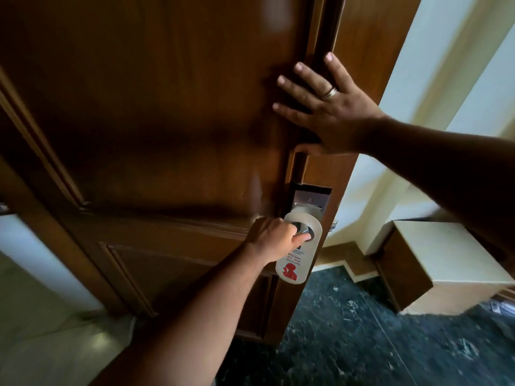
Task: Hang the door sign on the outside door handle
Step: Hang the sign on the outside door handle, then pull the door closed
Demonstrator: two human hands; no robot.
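Already the door sign (296,247) hangs on the door handle (302,231), its red print facing out. Left hand (274,239) grips that handle, fingers curled closed, while right hand (326,107) presses flat, fingers spread, against the wooden door (167,107) edge.

glossy wood door (145,112), shiny metal handle (303,232)

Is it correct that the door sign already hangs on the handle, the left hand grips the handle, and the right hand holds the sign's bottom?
Not quite. In the head view the right hand lies flat on the door, well above the door sign. The rest stands: the sign hangs on the handle, gripped by the left hand.
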